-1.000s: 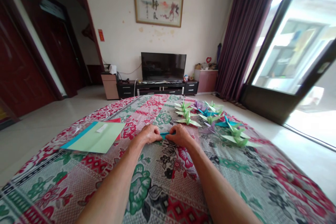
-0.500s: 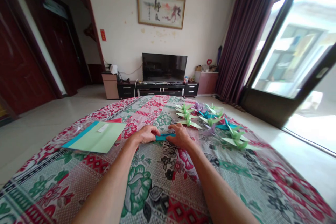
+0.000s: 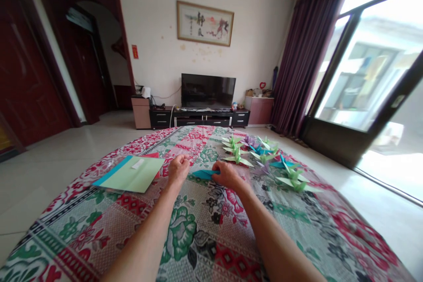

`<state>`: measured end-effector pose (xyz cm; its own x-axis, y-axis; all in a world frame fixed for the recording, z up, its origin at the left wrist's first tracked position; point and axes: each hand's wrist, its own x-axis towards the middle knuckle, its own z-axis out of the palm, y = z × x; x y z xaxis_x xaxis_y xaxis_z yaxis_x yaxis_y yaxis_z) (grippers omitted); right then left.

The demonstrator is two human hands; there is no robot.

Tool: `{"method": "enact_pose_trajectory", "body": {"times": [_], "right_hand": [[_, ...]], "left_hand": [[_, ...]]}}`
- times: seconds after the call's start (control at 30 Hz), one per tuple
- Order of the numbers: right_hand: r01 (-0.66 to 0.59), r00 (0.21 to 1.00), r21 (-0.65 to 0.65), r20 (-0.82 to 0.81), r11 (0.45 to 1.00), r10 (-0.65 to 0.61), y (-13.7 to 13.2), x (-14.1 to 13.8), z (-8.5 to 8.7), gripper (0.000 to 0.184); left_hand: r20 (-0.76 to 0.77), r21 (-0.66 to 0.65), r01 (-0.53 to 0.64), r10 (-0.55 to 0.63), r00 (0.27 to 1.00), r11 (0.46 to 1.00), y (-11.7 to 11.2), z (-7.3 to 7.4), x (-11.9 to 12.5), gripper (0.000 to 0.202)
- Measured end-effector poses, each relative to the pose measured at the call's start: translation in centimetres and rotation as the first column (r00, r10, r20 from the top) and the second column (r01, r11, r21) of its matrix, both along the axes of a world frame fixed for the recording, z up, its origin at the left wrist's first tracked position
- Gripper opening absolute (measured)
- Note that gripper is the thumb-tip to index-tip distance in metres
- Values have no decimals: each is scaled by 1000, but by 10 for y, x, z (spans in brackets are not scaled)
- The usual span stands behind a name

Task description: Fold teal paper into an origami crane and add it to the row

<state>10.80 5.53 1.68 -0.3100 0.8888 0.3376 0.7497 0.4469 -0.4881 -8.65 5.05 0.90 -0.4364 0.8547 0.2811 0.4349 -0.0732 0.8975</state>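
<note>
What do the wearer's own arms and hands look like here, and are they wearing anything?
The left hand and right hand are ungloved. Both forearms are bare to the lower picture edge, with no sleeve, watch or bracelet in view. Rings or fine markings are too small to tell.

Daylight is entering through the glass door at right, overexposing the exterior and glaring on the floor. The left door is lying in shade. Distortion is stretching the edges.
</note>
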Motion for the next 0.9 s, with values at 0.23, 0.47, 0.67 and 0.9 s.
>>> {"method": "enact_pose_trajectory", "body": {"times": [0.23,0.47,0.67,0.9], "right_hand": [[-140,798,-199,-602,970,-8,-16,-10,8,14],[-197,589,-199,-807,960,-46,-42,-27,-9,32],[-57,710,-27,-704,998,21,-60,-27,-15,29],[138,768,56,-636,989,-72,-60,-27,-17,26]], "left_hand": [[441,-115,207,-137,887,971,-41,5,21,31],[428,11,348,-318,846,938,-58,6,45,31],[115,52,243,-247,962,969,-52,-3,45,26],[10,62,213,-214,977,975,-52,-3,47,27]]}}
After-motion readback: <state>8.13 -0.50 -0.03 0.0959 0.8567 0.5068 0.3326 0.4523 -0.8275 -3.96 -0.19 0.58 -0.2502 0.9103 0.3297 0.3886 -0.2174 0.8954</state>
